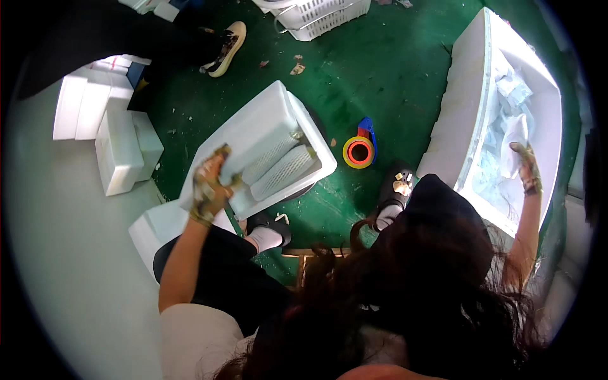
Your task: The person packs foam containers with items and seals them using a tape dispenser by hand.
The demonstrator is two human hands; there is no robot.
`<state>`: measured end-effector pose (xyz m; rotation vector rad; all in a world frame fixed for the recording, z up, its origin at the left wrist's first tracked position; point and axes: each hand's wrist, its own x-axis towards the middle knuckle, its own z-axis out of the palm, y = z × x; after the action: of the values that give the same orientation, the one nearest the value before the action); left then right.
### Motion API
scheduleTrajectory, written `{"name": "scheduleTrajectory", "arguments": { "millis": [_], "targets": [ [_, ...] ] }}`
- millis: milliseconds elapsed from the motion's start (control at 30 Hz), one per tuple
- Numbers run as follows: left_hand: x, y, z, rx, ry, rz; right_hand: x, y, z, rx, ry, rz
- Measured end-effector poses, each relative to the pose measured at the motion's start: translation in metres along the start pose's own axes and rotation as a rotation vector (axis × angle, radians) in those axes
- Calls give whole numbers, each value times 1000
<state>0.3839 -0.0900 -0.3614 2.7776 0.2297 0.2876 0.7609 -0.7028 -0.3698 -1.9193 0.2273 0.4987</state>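
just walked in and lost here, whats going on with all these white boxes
A person in patterned gloves sits over a green floor. The left hand grips the rim of a small white foam box holding two items in white foam netting. The right hand reaches into a large white foam bin of clear bags, touching one. A tape roll lies between them, and more foam boxes sit to the left.

Open white foam box [266, 136] tilted on the green floor at centre, gripped at its near rim by the gloved left hand [209, 190], two white mesh-sleeved items [278, 166] side by side inside. Large white foam bin [465, 107] at right, holding clear bluish packets [513, 95]; right hand [525, 166] gripping one white packet [514, 142]. Stacked white foam boxes [117, 149] at left. White foam lid [158, 228] beneath the open box.
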Motion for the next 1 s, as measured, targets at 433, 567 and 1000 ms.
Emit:
{"name": "scheduleTrajectory", "arguments": {
  "millis": [433,567,1000],
  "targets": [
    [21,-52,-99,-309,97,-198,-151,-52,454,-80,-1393,-687],
    [16,-65,-98,-206,308,-70,-200,-3,598,-42,-1264,-354],
    [11,-57,-112,-326,165,-226,-285,26,643,-1004,-558,-782]
  ]
}}
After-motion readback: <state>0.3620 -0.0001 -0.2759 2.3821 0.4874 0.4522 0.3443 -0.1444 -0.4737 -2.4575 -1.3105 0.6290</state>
